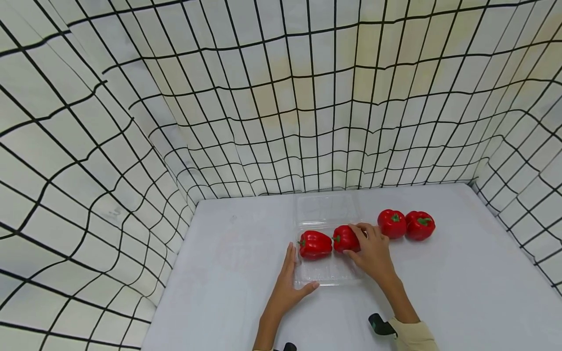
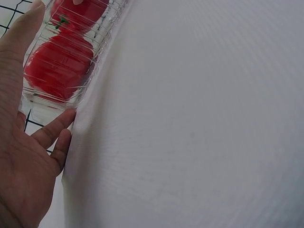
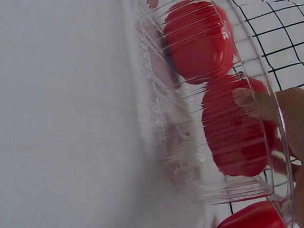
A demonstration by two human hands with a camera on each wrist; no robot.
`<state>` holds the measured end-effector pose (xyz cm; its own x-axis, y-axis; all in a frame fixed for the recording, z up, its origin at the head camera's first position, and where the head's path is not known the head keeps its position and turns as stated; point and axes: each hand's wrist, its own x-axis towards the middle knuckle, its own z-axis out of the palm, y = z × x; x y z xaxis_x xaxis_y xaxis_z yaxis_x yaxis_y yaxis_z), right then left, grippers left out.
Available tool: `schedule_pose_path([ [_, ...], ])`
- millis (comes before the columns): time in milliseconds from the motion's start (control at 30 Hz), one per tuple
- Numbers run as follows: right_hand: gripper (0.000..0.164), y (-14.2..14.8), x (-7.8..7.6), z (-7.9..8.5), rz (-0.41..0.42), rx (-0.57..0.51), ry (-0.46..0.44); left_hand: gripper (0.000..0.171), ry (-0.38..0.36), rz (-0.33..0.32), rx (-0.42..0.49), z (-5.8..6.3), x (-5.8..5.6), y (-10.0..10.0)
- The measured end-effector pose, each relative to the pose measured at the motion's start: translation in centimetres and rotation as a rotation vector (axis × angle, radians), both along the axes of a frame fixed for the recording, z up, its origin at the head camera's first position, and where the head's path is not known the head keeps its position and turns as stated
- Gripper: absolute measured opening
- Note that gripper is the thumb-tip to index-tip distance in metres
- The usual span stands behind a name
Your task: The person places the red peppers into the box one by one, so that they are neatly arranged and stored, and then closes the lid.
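A clear plastic clamshell container (image 1: 329,278) lies on the white table, its lid (image 1: 327,207) folded back behind it. Inside sit two red bell peppers: the left one (image 1: 315,244) lies on its side, stem to the left. My right hand (image 1: 373,251) grips the right pepper (image 1: 345,239), thumb on the near side and fingers over the far side. Along the container's left wall rests my left hand (image 1: 287,287), fingers straight and thumb spread toward the near rim. In the left wrist view its fingertips (image 2: 69,116) are right at the container's corner.
Two more red bell peppers, one (image 1: 392,224) beside the other (image 1: 420,225), stand on the table right of the container. Black netting (image 1: 307,97) over pale walls surrounds the table (image 1: 228,273) at the back and sides.
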<state>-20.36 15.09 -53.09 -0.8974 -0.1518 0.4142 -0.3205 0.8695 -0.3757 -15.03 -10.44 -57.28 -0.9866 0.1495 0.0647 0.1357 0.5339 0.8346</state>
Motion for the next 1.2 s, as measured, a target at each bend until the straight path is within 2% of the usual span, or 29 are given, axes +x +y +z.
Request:
schedule_pose_path([
  [267, 0.082, -0.17, 0.08, -0.09, -0.004, 0.041, -0.068, 0.108, 0.004, -0.004, 0.003, 0.16, 0.05, 0.02],
  [700, 0.083, -0.28, 0.20, -0.58, -0.002, 0.057, -0.085, 0.107, -0.021, 0.000, 0.007, 0.32, 0.10, 0.08],
  [1200, 0.082, -0.02, 0.26, -0.48, -0.012, 0.037, -0.119, 0.108, -0.003, -0.007, 0.010, 0.05, 0.04, 0.08],
])
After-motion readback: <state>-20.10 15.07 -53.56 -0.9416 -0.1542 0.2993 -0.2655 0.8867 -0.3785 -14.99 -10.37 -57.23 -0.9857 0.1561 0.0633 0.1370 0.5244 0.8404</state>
